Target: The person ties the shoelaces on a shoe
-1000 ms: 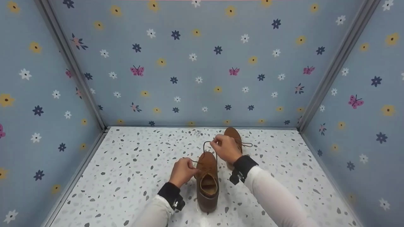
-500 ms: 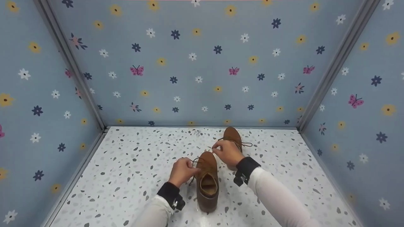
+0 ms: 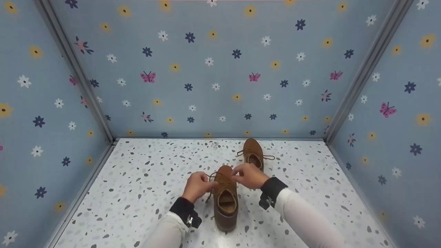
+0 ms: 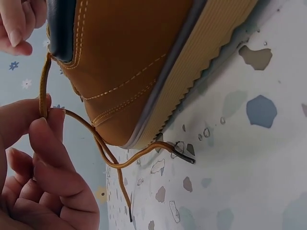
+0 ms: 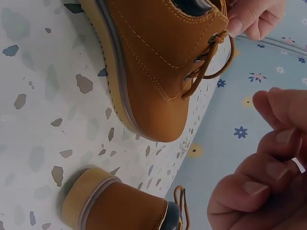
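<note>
A brown lace-up shoe (image 3: 225, 219) stands on the speckled floor, toe pointing away. My left hand (image 3: 197, 186) is at its left side. In the left wrist view, thumb and finger pinch a brown shoelace (image 4: 43, 86); a loop and two tipped ends hang beside the toe. My right hand (image 3: 250, 176) hovers at the shoe's right front, its fingers loosely bent. Nothing shows between those fingertips in the right wrist view, where the near shoe's laced eyelets (image 5: 196, 60) are visible. Farther off stands a matching shoe (image 3: 252, 147), its laces spread to both sides; my right hand hides its heel.
White terrazzo-patterned floor (image 3: 155, 165) surrounds the shoes. A flowered blue panel (image 3: 220, 75) rises behind them, and similar panels flank both sides with grey metal corner posts (image 3: 368, 69).
My right hand let go of the lace it was pulling up, then came down and back toward the shoe. The lace now hangs on the left. My left hand has barely moved.
</note>
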The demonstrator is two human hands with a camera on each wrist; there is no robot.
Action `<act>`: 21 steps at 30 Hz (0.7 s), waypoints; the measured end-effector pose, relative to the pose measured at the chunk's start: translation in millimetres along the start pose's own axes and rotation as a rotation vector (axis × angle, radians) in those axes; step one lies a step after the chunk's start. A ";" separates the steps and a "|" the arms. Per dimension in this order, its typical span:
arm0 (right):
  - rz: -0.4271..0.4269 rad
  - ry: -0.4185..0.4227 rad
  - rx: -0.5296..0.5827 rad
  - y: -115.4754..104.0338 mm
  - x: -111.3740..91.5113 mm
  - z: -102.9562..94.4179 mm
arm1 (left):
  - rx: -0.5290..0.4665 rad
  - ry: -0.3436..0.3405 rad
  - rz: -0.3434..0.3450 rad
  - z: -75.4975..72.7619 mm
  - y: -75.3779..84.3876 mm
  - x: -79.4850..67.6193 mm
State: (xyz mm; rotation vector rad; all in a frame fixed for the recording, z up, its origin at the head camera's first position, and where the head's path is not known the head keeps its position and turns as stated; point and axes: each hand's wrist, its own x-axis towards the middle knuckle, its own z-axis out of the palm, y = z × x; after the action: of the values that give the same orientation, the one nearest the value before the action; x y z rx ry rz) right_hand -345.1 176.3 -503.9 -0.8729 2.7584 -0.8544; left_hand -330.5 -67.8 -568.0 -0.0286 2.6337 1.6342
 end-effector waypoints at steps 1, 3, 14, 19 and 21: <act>-0.022 -0.026 -0.006 -0.7 0.0 2.4 | 0.000 0.000 -0.002 -0.2 -0.4 0.4; -0.053 -0.080 -0.021 -2.5 0.1 7.8 | 0.003 0.000 -0.005 -0.6 -1.3 0.8; -0.147 -0.231 -0.090 -13.9 2.3 28.7 | 0.028 -0.033 -0.016 -1.3 -1.6 2.0; -0.128 -0.247 -0.085 -15.3 3.1 30.6 | 0.023 -0.043 -0.029 -1.4 -2.0 3.0; -0.122 -0.234 -0.077 -14.3 4.0 31.2 | 0.006 -0.048 -0.040 -1.4 -1.9 2.8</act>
State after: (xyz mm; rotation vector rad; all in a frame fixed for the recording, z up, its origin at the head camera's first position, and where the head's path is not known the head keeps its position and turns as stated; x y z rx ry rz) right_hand -332.7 149.5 -521.7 -1.0890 2.5715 -0.6211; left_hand -333.3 -69.9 -569.2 -0.0414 2.5848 1.5943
